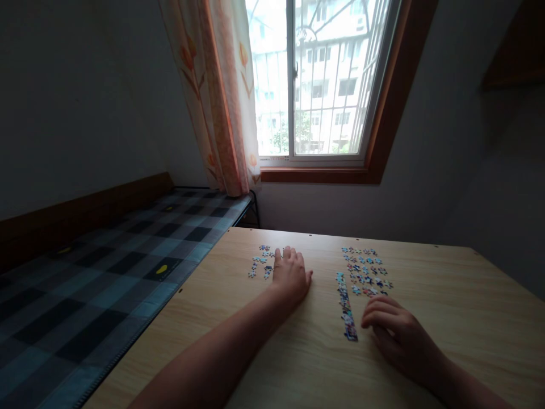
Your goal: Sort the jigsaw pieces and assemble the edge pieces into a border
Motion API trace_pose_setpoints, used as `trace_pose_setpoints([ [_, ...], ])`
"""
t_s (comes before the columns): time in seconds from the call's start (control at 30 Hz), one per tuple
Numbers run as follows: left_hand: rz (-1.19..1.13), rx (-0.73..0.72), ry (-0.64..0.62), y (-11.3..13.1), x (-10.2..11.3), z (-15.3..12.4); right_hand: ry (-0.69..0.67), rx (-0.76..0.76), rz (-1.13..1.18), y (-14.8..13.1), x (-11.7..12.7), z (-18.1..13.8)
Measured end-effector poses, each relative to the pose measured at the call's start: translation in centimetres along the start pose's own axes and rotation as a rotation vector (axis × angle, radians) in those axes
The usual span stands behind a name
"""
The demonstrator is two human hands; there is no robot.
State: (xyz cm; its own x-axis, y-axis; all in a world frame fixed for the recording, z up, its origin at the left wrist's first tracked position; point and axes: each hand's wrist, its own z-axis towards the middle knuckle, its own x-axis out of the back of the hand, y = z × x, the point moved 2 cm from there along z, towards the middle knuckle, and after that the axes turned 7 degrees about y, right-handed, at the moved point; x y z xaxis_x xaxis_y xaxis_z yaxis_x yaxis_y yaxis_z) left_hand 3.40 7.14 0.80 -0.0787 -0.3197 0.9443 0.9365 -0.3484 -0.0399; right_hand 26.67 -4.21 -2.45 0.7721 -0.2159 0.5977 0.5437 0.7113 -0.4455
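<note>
My left hand (290, 275) lies palm down on the wooden table (447, 318), fingers stretched out and touching a small cluster of loose puzzle pieces (260, 263). My right hand (400, 335) rests on the table with its fingers curled and nothing visible in them, just right of a joined strip of puzzle pieces (346, 307). Beyond that strip, several loose puzzle pieces (367, 271) are spread out in rows.
A bed with a grey-and-black checked cover (102, 284) runs along the table's left edge. A window with bars (327, 79) and a patterned curtain (221, 96) lie behind the table. A dim wall closes the right side.
</note>
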Motion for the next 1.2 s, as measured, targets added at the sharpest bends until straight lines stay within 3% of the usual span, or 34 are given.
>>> trace_pose_setpoints([
  [0.2, -0.013, 0.022, -0.029, -0.4, -2.1, -0.2, 0.002, 0.011, -0.007, 0.2, -0.2, -0.1],
  [0.47, -0.198, -0.217, 0.075, 1.5, -0.7, -0.5, 0.054, 0.002, -0.024, 0.0, -0.2, 0.4],
  [0.63, -0.177, -0.202, 0.168, -0.1, -0.5, 0.3, 0.084, -0.065, -0.153, 0.6, -0.5, 0.7],
  [0.77, -0.149, -0.209, 0.174, -0.8, -1.3, 0.8, 0.097, -0.167, -0.319, 1.4, -0.9, 0.5],
  [1.2, -0.147, -0.179, 0.160, 0.5, -1.7, 1.4, -0.029, -0.355, -0.497, 0.8, -1.8, 2.0],
])
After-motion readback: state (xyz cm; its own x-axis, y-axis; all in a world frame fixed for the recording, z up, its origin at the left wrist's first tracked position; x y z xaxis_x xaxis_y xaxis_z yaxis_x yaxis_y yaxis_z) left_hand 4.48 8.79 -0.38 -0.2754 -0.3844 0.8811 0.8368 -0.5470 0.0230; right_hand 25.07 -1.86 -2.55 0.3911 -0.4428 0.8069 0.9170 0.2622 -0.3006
